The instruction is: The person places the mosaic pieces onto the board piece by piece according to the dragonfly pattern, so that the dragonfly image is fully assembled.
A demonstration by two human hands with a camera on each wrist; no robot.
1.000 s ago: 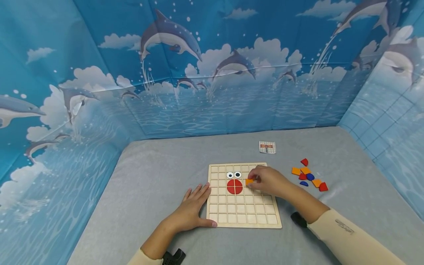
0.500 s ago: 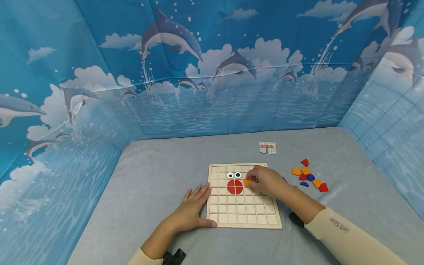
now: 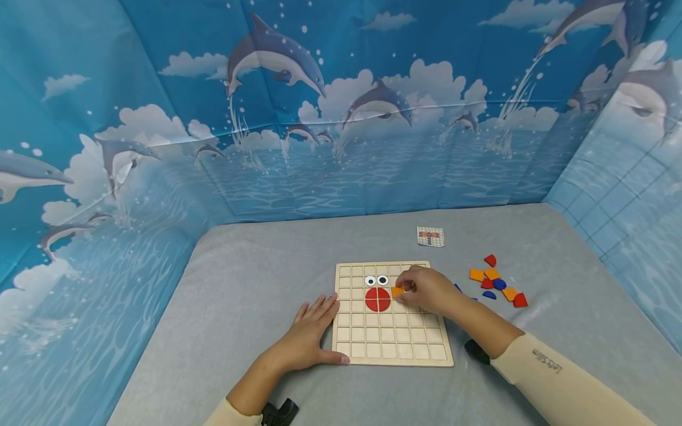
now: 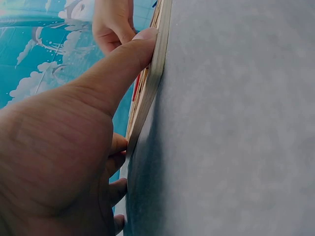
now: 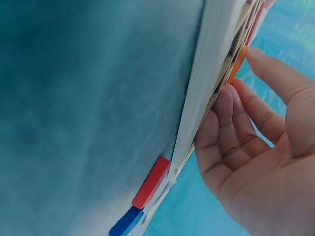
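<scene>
- The right hand [image 3: 428, 290] pinches an orange square [image 3: 396, 292] between thumb and index finger, over the gridded board [image 3: 394, 362]. The square sits just right of the upper right quarter of the red disc [image 3: 372, 305]; whether it lies flat in its cell, I cannot tell.
- The left hand [image 3: 303, 343] has its fingers spread and gripping nothing: the fingertips touch the board's left edge, the thumb its near left corner.
- Likeliest trouble, I judge: the square catching on a raised rib — a slightly slanted or turned release would leave it propped across two cells.
- Pressing on such a propped square could flip it, or knock the red disc's nearest quarter out of place. The eye pieces [image 3: 370, 281], just above the disc, run a similar risk from a straying fingertip.
- If the left hand bears only lightly, a sideways push from the right could slide the board over the grey bench [image 3: 256, 266].
- Blue pieces [image 3: 457, 287] peek out beside the right forearm [image 3: 485, 322] — lowering or sweeping that arm could scatter them, or the loose pile [image 3: 491, 274] beyond.
</scene>
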